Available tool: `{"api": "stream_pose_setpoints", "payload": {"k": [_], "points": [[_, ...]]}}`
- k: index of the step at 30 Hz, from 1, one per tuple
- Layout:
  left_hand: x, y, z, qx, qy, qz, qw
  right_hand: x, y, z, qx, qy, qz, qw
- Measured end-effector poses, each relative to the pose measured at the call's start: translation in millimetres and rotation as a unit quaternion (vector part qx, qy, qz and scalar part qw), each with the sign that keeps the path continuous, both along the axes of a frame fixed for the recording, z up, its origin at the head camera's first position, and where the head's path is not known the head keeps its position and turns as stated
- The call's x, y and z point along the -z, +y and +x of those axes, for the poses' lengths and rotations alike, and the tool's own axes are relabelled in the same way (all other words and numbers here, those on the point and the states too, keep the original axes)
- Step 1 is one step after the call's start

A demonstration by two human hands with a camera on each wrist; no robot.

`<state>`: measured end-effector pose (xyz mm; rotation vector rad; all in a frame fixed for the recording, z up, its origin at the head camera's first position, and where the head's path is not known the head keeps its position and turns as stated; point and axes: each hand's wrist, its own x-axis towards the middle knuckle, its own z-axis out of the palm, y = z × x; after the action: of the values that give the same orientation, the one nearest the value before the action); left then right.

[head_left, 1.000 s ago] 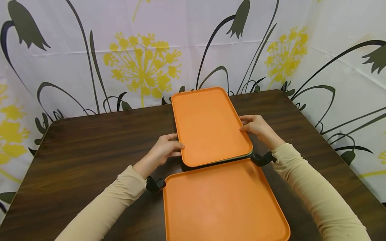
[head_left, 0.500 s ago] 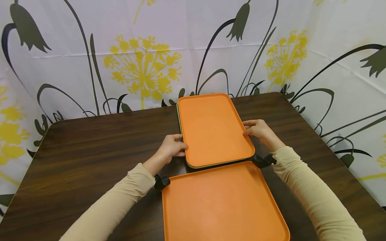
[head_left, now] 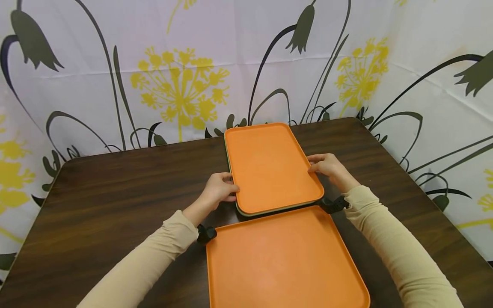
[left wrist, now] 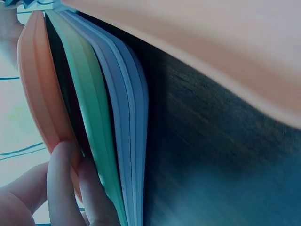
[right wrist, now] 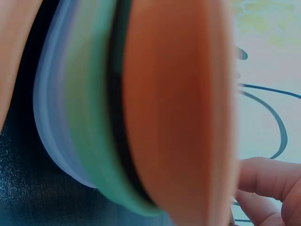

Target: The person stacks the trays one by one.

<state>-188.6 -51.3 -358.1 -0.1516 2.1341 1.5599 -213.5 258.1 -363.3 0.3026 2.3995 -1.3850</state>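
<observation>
Both hands hold a small orange tray (head_left: 271, 167) by its long sides, at the top of a stack near the table's far edge. My left hand (head_left: 218, 190) has its thumb over the left rim and fingers beneath. On the opposite side, my right hand (head_left: 327, 167) pinches the right rim. The left wrist view shows a dark gap between the orange tray and a green tray (left wrist: 89, 84) below it. Under the green one lie blue trays (left wrist: 124, 89). From above, only a thin green rim shows at the left and front.
A larger orange tray (head_left: 286, 261) lies on the dark wooden table (head_left: 115, 201), just in front of the stack. Wrist camera mounts (head_left: 207, 234) hang close over its far corners. A flower-printed cloth (head_left: 185, 85) hangs behind the table and at its sides.
The small orange tray has shifted right and a little nearer, both hands moving with it. Green rim now shows along its left side. In the last half second it moved only slightly.
</observation>
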Motion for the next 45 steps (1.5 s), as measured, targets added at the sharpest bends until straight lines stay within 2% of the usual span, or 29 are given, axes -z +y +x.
{"api": "stream_pose_setpoints", "payload": {"k": [5, 10, 18, 28, 31, 38, 42, 45], "points": [[0.5, 0, -0.7, 0.002, 0.012, -0.023, 0.9997, 2.2, -1, -0.9, -0.001, -0.001, -0.01, 1.0], [-0.9, -1, -2.7, 0.017, 0.03, -0.055, 0.9979, 2.0, -2, -0.6, -0.002, -0.007, -0.016, 1.0], [-1.2, -1, -2.8, 0.029, 0.025, -0.048, 0.9981, 4.4, 0, 0.3, -0.001, -0.009, -0.012, 1.0], [3.8, 0, -3.5, 0.03, 0.033, -0.064, 0.997, 8.7, 0, -2.8, 0.008, -0.011, -0.019, 1.0], [5.5, -2, -4.0, 0.041, 0.028, -0.064, 0.9968, 9.2, 0, -3.3, 0.011, -0.007, -0.019, 1.0], [4.9, -15, -3.5, 0.09, 0.015, -0.076, 0.9929, 11.0, -2, -5.7, 0.013, 0.005, -0.01, 1.0], [4.2, -27, 1.9, 0.108, 0.004, -0.075, 0.9912, 12.6, -2, -6.5, 0.011, 0.004, -0.011, 1.0], [3.0, -39, 8.5, 0.137, 0.007, -0.078, 0.9875, 13.3, -2, -6.4, 0.009, 0.003, -0.013, 1.0]]}}
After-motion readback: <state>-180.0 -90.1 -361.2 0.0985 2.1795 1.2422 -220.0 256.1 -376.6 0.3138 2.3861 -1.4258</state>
